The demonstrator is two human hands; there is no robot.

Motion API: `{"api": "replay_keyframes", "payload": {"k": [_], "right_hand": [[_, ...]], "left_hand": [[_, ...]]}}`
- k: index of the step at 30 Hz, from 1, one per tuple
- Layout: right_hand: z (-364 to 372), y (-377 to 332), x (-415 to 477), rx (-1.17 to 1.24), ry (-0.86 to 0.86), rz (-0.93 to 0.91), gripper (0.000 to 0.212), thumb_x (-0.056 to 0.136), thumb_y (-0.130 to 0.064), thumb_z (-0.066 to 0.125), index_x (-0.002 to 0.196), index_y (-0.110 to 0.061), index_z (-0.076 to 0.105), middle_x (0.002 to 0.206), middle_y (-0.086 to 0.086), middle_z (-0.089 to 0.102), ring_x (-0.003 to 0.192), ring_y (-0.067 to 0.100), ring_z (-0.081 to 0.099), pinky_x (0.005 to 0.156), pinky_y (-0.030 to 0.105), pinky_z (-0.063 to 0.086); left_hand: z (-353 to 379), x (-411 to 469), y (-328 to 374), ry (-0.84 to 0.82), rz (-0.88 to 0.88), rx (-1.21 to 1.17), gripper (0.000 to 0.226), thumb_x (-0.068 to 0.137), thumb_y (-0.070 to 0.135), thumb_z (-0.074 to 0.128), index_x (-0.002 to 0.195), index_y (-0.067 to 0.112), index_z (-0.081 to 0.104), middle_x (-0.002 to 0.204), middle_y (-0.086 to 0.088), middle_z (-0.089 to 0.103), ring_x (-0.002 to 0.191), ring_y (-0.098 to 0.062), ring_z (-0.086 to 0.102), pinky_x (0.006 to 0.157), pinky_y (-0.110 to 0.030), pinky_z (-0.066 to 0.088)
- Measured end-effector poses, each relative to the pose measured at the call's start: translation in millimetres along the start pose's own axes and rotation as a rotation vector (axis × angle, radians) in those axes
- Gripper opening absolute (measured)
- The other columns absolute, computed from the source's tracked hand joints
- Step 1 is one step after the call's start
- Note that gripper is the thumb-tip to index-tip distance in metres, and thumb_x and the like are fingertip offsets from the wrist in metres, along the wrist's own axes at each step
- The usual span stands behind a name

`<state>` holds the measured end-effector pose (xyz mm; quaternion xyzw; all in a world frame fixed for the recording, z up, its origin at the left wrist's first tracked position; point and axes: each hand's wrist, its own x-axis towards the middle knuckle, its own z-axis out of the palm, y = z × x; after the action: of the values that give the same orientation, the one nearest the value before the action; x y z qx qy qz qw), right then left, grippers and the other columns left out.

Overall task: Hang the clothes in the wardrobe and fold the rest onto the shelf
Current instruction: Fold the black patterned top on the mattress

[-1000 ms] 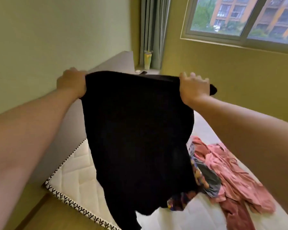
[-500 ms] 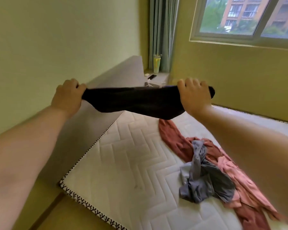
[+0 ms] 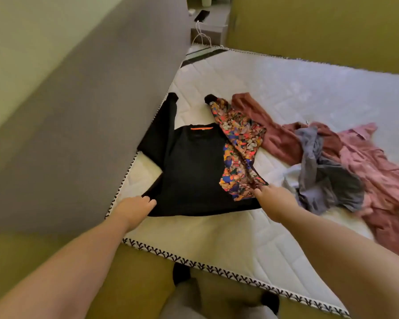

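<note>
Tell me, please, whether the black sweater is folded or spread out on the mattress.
Spread out: the black sweater lies flat on the mattress, sleeves extended, with the left hand and right hand gripping its hem.

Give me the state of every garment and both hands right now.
black sweater: spread flat on the mattress, collar away from the person.
left hand: grips the sweater's left hem corner.
right hand: pinches its right hem corner.
pink garment: unfolded, sprawled.
grey garment: crumpled, lying on the pink garment.
maroon garment: unfolded, rumpled.
</note>
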<state>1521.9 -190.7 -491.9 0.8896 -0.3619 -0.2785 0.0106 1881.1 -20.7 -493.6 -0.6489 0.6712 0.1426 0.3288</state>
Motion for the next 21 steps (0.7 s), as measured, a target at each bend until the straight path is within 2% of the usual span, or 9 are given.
{"api": "replay_keyframes", "payload": {"k": [2, 5, 7, 11, 15, 21], "right_hand": [[24, -19, 1, 0.03, -0.089, 0.018, 0.032, 0.092, -0.008, 0.05, 0.123, -0.015, 0.047, 0.124, 0.008, 0.054, 0.118, 0.029, 0.051, 0.077, 0.038, 0.046], [49, -39, -3, 0.011, -0.213, 0.005, 0.04, 0.095, -0.011, 0.049, 0.134, -0.016, 0.045, 0.135, 0.009, 0.049, 0.13, 0.031, 0.044, 0.097, 0.041, 0.044], [64, -46, -5, 0.01, -0.261, 0.0, 0.045, 0.096, -0.015, 0.05, 0.14, -0.018, 0.042, 0.14, 0.009, 0.047, 0.132, 0.031, 0.043, 0.104, 0.042, 0.04], [93, -54, -8, 0.065, -0.347, -0.023, 0.05, 0.099, -0.016, 0.046, 0.147, -0.016, 0.035, 0.141, 0.011, 0.045, 0.13, 0.033, 0.042, 0.105, 0.043, 0.043], [122, -64, -16, 0.081, -0.451, -0.033, 0.051, 0.099, -0.012, 0.045, 0.148, -0.016, 0.033, 0.144, 0.014, 0.042, 0.134, 0.035, 0.037, 0.102, 0.045, 0.043], [169, -82, -35, 0.065, -0.586, -0.073, 0.061, 0.095, -0.005, 0.049, 0.151, -0.017, 0.028, 0.144, 0.015, 0.043, 0.134, 0.037, 0.038, 0.099, 0.047, 0.047]], "left_hand": [[25, 10, 2, -0.063, 0.069, 0.025, 0.064, 0.087, -0.006, 0.055, 0.143, 0.017, 0.033, 0.127, -0.005, 0.05, 0.113, -0.025, 0.055, 0.079, -0.036, 0.048], [54, 21, 8, -0.138, 0.188, 0.087, 0.084, 0.085, -0.006, 0.06, 0.154, 0.02, 0.02, 0.138, -0.007, 0.043, 0.118, -0.026, 0.051, 0.088, -0.037, 0.052], [66, 25, 15, -0.183, 0.227, 0.126, 0.087, 0.088, -0.005, 0.057, 0.157, 0.023, 0.012, 0.143, -0.008, 0.04, 0.122, -0.026, 0.048, 0.091, -0.035, 0.051], [87, 23, 37, -0.26, 0.272, 0.19, 0.079, 0.096, 0.0, 0.05, 0.159, 0.025, 0.008, 0.146, -0.009, 0.04, 0.129, -0.027, 0.044, 0.095, -0.036, 0.049], [111, 14, 68, -0.326, 0.261, 0.197, 0.083, 0.094, -0.002, 0.05, 0.159, 0.024, 0.005, 0.149, -0.009, 0.037, 0.134, -0.029, 0.039, 0.098, -0.037, 0.047], [153, 3, 113, -0.418, 0.253, 0.198, 0.08, 0.094, 0.0, 0.052, 0.159, 0.021, 0.011, 0.146, -0.01, 0.04, 0.131, -0.029, 0.04, 0.096, -0.037, 0.049]]}}
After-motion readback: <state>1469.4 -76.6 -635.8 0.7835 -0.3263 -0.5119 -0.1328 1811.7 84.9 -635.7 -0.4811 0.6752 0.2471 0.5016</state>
